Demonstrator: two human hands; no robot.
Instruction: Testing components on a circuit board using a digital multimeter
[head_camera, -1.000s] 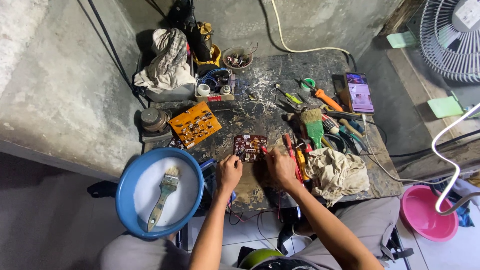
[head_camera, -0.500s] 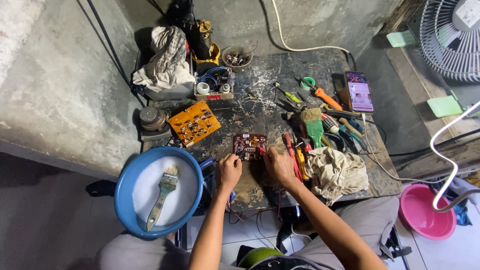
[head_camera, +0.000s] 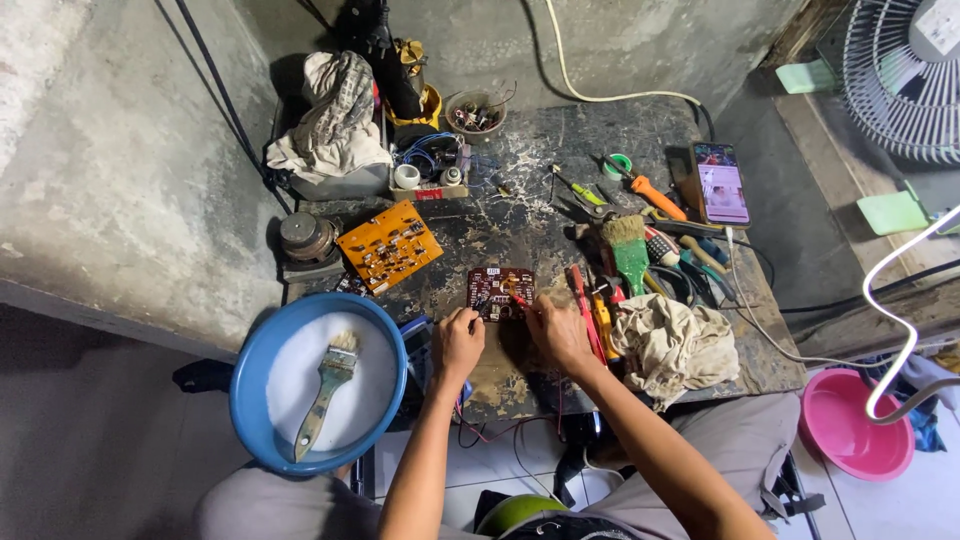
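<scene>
Both hands are at the small dark-red circuit board (head_camera: 501, 293) lying flat on the stained dark counter (head_camera: 520, 215). The left hand (head_camera: 457, 342) pinches its near-left edge; the right hand (head_camera: 558, 331) grips a thin red-tipped probe on it. Probing looks underway, unfinished. Left of the fingers, a round blue plastic basin (head_camera: 255, 370); beyond, an orange board (head_camera: 389, 244). No labelled packages are legible.
</scene>
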